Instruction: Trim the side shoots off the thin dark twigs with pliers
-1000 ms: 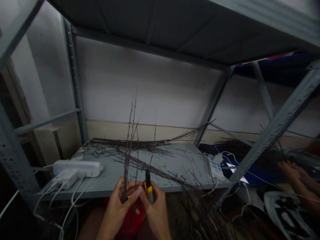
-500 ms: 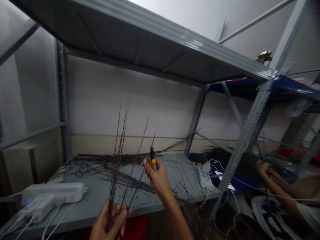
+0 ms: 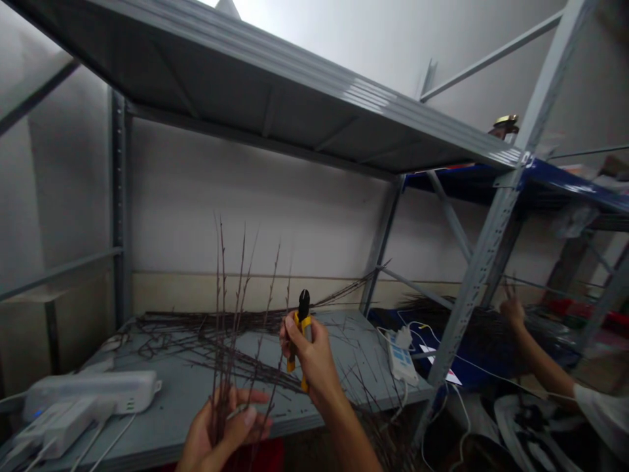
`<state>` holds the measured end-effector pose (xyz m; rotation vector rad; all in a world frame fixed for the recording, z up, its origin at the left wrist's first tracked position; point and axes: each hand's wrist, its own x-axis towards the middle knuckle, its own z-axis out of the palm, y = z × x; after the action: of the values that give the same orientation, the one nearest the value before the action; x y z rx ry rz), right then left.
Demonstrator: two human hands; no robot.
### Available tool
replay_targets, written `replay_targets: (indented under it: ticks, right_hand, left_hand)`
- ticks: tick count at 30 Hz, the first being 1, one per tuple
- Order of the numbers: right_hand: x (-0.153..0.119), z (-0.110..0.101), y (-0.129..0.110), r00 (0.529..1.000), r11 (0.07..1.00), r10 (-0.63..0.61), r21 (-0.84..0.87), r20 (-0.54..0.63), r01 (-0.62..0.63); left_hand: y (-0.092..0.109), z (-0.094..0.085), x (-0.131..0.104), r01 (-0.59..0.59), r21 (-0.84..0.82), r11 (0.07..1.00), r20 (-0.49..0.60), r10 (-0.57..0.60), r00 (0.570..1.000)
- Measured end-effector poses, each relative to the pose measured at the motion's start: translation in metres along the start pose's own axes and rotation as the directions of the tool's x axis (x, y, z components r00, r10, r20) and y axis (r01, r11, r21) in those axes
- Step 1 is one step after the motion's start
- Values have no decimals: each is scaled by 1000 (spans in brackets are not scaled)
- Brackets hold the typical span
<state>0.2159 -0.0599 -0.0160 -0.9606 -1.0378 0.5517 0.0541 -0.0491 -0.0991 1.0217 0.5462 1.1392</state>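
Note:
Near the front edge of the grey shelf, my left hand [image 3: 226, 426] is closed round the lower ends of several thin dark twigs [image 3: 230, 334], which stand roughly upright. To its right, my right hand [image 3: 307, 354] grips yellow-handled cutting pliers [image 3: 303, 321], their black jaws pointing up. One twig [image 3: 269, 295] rises between the two hands, its lower end close to my left fingers. Whether my right fingertips also touch a twig is hard to make out. Behind both hands, a pile of dark twigs [image 3: 187, 324] lies across the shelf.
The grey shelf board [image 3: 171, 393] holds a white power strip [image 3: 93, 390] with cables at left. Another power strip [image 3: 403, 360] sits by the right upright [image 3: 476, 282]. An upper shelf [image 3: 275, 85] hangs overhead. At far right, another person's arm [image 3: 540, 354] reaches over a blue shelf.
The pliers have tilted more upright and show more plainly, with my right hand slightly lower. The twigs in my left hand have spread apart. The other person's arm has shifted.

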Motion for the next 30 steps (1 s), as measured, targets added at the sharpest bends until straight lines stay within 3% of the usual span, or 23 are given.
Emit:
replay_targets:
  ticks: [6, 11, 16, 20, 22, 25, 30]
  right_hand:
    - [-6, -2, 1, 998, 989, -53, -138, -17, 50]
    - [-12, -6, 0, 989, 968, -128, -225, -78, 107]
    - [-20, -6, 1, 979, 949, -159, -295, -129, 115]
    - [-23, -4, -1, 968, 914, -207, -380, -140, 140]
    - [-21, -6, -5, 970, 891, -226, -423, -92, 168]
    - [-12, -19, -18, 965, 801, -261, -550, 38, 238]
    - [15, -53, -50, 912, 462, -310, -796, 268, 391]
  left_hand:
    - [27, 35, 33, 17, -108, 994, 154, -1, 988]
    - [31, 54, 46, 81, -224, 971, 203, -35, 979]
    - [31, 57, 46, 138, -211, 968, 258, -81, 963]
    - [27, 53, 47, 76, -148, 986, 236, -39, 971]
    - [25, 50, 50, 43, -111, 993, 205, -19, 979]
    - [26, 42, 54, 10, -50, 999, 148, -3, 989]
    - [38, 25, 54, -66, 49, 997, 68, 63, 996]
